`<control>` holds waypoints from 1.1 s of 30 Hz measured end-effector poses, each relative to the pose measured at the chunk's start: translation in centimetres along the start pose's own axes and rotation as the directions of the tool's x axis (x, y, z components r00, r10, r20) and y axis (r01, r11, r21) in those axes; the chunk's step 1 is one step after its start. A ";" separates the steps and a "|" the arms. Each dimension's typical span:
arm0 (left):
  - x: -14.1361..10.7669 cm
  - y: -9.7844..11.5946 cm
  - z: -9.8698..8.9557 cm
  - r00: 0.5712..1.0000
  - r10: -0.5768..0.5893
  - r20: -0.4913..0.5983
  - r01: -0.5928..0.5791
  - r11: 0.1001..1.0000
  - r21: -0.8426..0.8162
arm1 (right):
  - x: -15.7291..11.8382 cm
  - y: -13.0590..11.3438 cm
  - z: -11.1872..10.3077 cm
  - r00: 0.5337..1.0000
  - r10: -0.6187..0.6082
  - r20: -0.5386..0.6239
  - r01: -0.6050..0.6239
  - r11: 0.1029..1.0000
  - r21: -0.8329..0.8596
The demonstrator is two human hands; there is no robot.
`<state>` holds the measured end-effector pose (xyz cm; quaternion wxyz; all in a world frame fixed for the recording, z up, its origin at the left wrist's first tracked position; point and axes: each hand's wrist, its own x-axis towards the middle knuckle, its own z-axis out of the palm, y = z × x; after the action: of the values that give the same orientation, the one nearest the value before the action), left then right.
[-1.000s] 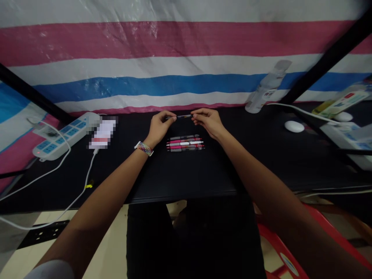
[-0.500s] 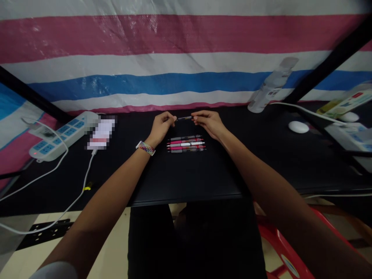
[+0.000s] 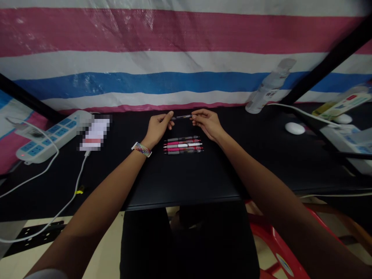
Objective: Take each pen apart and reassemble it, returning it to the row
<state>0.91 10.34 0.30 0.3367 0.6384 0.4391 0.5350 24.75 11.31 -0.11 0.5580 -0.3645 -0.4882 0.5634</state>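
Note:
Between my two hands a dark, partly clear pen (image 3: 183, 116) lies level, just above or on the black table. My left hand (image 3: 158, 126) is closed on its left end, thumb on top, with a colourful woven band (image 3: 142, 149) at the wrist. The pen's right end is pinched by the fingertips of my right hand (image 3: 208, 123). Nearer to me, several pens (image 3: 183, 145) lie side by side in a row, some with grey grips, some pink, one white. My fingers cover both ends of the held pen.
To the left are a power strip (image 3: 55, 135), a phone (image 3: 95, 133) on a white cable and a yellow bit (image 3: 79, 190). On the right stand a clear bottle (image 3: 269, 87), a white mouse-like object (image 3: 295, 128) and another bottle (image 3: 343, 102). A striped sheet (image 3: 186, 35) hangs behind.
My left thumb has lifted and shifted on the pen's left end, and that hand shows more openly from above. The whole view has swung slightly; the row of pens lies unchanged.

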 end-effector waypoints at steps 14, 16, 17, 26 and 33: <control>-0.3 0.4 -0.1 0.999 -0.035 -0.018 0.034 0.999 -0.039 | 0.2 0.0 -0.3 0.999 0.011 -0.030 -0.008 0.995 0.098; -0.3 0.5 -0.2 0.999 -0.045 -0.030 0.044 0.998 -0.044 | 0.2 0.0 -0.4 1.000 0.010 -0.027 -0.006 0.993 0.116; -0.4 0.5 -0.2 0.998 -0.038 -0.040 0.036 0.997 -0.062 | 0.2 0.0 -0.4 1.000 0.008 -0.028 -0.005 0.993 0.119; -0.4 0.4 -0.8 0.998 -0.043 -0.056 0.041 0.998 -0.039 | 0.3 -0.1 -0.4 0.999 0.020 -0.032 -0.018 0.997 0.080; -0.5 0.4 -1.4 0.998 -0.043 -0.044 0.047 0.995 0.087 | 0.1 -0.2 -0.3 1.000 0.009 -0.010 -0.009 0.997 0.075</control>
<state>-0.37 9.67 0.76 0.3110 0.6313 0.4834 0.5206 25.05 11.42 0.03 0.5713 -0.3487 -0.4621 0.5818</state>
